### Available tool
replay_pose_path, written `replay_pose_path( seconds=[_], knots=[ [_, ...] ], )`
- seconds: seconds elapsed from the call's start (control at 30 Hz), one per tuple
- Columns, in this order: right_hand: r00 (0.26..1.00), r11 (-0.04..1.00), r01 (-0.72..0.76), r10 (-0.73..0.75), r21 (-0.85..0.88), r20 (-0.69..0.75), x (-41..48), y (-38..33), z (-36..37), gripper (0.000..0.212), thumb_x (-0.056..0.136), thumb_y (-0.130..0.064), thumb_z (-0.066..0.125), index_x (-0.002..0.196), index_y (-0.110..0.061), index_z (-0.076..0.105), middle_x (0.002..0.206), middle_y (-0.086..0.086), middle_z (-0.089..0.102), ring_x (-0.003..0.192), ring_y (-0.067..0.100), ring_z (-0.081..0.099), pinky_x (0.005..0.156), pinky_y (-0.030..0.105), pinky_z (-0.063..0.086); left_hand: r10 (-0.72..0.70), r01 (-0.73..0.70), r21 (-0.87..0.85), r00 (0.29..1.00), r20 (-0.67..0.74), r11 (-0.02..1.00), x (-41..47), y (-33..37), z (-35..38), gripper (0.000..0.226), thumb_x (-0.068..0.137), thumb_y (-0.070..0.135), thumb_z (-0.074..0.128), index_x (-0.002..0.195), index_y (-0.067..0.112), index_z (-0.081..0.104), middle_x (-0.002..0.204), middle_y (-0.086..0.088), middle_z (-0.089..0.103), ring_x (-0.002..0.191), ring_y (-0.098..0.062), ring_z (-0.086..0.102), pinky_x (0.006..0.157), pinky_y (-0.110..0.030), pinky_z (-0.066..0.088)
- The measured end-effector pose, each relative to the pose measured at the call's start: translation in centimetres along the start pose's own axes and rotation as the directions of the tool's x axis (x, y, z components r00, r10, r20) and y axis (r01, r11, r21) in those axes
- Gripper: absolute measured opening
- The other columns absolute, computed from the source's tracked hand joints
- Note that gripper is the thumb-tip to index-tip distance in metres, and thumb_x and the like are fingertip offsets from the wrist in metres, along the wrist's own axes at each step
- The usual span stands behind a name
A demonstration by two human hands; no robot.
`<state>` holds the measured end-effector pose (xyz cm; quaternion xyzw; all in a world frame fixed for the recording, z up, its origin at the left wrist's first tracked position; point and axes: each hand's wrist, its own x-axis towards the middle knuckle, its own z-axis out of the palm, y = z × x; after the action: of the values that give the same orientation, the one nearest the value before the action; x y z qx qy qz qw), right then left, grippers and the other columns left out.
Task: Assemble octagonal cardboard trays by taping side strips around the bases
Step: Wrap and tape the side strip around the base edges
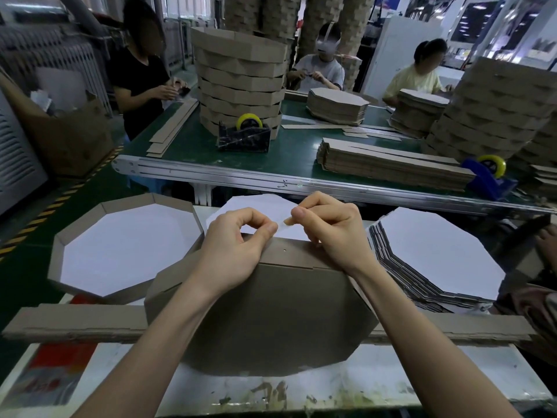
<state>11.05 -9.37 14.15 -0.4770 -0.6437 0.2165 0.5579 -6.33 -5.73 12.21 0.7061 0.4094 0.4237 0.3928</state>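
Barely visible, clear tape [282,225] is pinched by left hand [238,248] and right hand [328,233] above the tray [265,312].

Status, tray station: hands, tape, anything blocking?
Left hand and right hand each pinch one end of a clear tape piece. Tape held just above side strip of tilted tray, not yet pressed down. Nothing blocking.

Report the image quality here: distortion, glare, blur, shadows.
Head view: wide-angle distortion bows the conveyor rail and stretches the frame edges; the left hand and right hand, pinching the tape strip, are sharp; the white bases at right are nearly blown out, with surface detail lost; the far cardboard stacks at the top are soft; lighting is even, shadows faint.
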Motion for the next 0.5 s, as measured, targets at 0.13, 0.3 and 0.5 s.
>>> replay_pose_path(
  seconds=[0.13, 0.3, 0.5],
  knots=[
    [0.999, 0.998, -0.043, 0.044, 0.033, -0.011, 0.3, 0.0, -0.4, 0.034, 0.088, -0.022, 0.066, 0.06, -0.039, 0.074, 0.07, -0.004, 0.064, 0.068, 0.036, 0.058, 0.058, 0.028, 0.04, -0.003, 0.003, 0.002, 1.0, 0.011, 1.0, 0.0, 0.1, 0.3, 0.01, 0.091, 0.03, 0.064, 0.085, 0.025, 0.069, 0.081, 0.018, 0.065, 0.08, -0.017, 0.054, 0.062, -0.014, 0.041],
    [0.974, 0.977, -0.209, 0.212, 0.048, -0.079, 1.3, -0.4, -1.7, 0.018, 0.098, -0.025, 0.06, 0.105, -0.021, 0.076, 0.072, -0.015, 0.065, 0.065, 0.008, 0.054, 0.057, 0.022, 0.044, 0.028, -0.028, 0.008, 1.0, -0.004, 1.0, -0.1, -0.3, -0.1, 0.011, 0.091, 0.027, 0.065, 0.081, 0.03, 0.069, 0.083, 0.027, 0.065, 0.09, 0.007, 0.056, 0.074, -0.01, 0.04],
    [0.945, 0.944, -0.22, 0.269, -0.244, 0.189, 2.3, -1.7, -1.9, 0.033, 0.09, -0.047, 0.066, 0.076, -0.02, 0.078, 0.08, 0.02, 0.065, 0.068, 0.035, 0.05, 0.068, 0.033, 0.038, 0.052, -0.051, 0.041, 0.999, -0.013, 0.998, -0.2, -0.9, -0.2, 0.01, 0.087, 0.033, 0.068, 0.078, 0.036, 0.068, 0.085, 0.023, 0.065, 0.095, 0.002, 0.056, 0.084, -0.03, 0.048]
  ],
)
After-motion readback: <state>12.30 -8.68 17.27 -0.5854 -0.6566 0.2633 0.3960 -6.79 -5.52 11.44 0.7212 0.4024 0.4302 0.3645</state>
